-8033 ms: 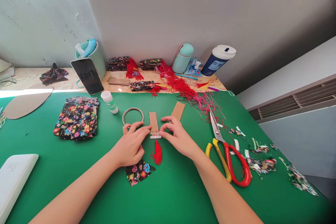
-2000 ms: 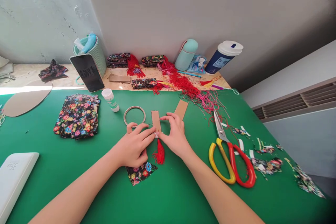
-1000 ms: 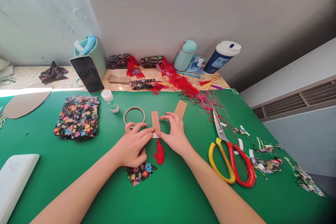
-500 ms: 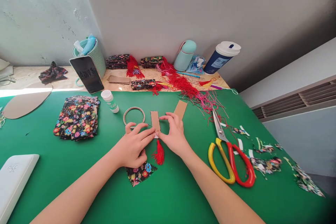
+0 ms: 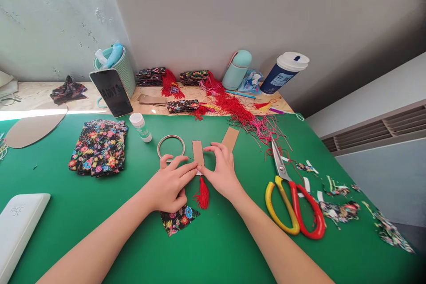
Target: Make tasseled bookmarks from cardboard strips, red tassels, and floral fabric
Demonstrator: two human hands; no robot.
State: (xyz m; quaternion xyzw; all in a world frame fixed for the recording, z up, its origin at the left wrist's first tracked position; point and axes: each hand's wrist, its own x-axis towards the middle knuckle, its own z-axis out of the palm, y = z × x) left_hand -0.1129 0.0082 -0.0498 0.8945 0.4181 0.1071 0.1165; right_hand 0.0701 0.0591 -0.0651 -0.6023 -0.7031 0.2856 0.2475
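Observation:
A small brown cardboard strip lies upright on the green mat, with a red tassel at its lower end. My left hand presses a fingertip on the strip's lower end; its fingers are spread. From the other side, the thumb of my right hand touches the same spot, its fingers apart and curved. Under my left hand lies a floral cloth piece, partly covered. A round hoop is just behind my left fingers. A second cardboard strip rests behind my right hand.
Scissors and fabric scraps lie at right. A glue stick, a floral cloth stack and a white power bank are at left. A phone, bottle, cup and red threads sit behind.
The whole view has shifted very slightly. Both hands keep nearly the same places at the lower end of the strip.

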